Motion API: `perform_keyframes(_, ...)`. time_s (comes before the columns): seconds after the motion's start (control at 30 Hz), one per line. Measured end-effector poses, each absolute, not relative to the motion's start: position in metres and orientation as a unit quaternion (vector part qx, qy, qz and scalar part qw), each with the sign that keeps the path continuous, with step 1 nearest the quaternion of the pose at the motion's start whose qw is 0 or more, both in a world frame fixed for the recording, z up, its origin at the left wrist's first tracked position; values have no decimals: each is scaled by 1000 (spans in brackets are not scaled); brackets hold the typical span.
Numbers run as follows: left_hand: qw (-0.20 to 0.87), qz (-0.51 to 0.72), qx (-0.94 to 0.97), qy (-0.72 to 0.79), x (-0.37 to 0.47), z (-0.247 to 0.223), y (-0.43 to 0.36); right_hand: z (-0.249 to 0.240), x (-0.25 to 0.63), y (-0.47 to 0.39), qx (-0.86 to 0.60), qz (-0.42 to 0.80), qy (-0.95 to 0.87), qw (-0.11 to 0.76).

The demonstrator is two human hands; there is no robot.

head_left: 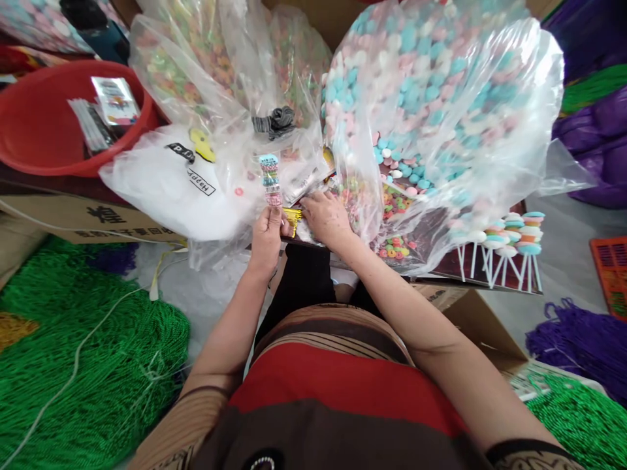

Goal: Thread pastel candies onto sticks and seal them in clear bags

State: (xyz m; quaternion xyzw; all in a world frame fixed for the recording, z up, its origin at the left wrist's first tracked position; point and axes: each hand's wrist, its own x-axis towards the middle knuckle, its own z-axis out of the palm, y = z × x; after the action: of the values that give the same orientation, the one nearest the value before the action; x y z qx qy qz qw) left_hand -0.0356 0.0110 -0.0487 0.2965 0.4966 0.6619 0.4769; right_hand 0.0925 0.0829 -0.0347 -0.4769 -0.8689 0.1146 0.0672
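Observation:
My left hand (pixel 267 238) is closed on the lower end of a small printed candy packet (pixel 270 179), a narrow one with coloured stripes and a barcode, held upright. Beside its fingertips lies a bunch of gold twist ties (pixel 292 220). Just right of the ties, my right hand (pixel 326 219) is lowered to the table with bent fingers. Its fingertips meet the ties and a clear wrapper (pixel 304 186), and whatever they pinch is hidden. A black-and-grey bundle of cord (pixel 274 122) rests on the plastic behind the packet.
Large clear bags of pastel candies (pixel 431 85) and ring candies (pixel 210 65) fill the back. Candy skewers (pixel 509 235) lie at the table's right edge. At left are a red basin (pixel 39 117) and white printed bags (pixel 196 189). Green strands (pixel 98 365) cover the floor.

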Motion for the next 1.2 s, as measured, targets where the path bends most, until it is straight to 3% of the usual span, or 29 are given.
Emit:
perform_keyframes(0.2,479,650,318,497,-41,-54,10,-42,90,91,-517,178,-832,99)
perform_keyframes(0.6,487,649,316,492,-45,-52,11,-34,133,95,-550,423,-620,367)
perform_keyframes(0.77,520,643,316,466,-33,-42,14,-26,141,81,-525,465,-534,472)
perform_keyframes(1.2,449,656,328,510,-17,-41,38,-38,129,69,-509,488,-557,440)
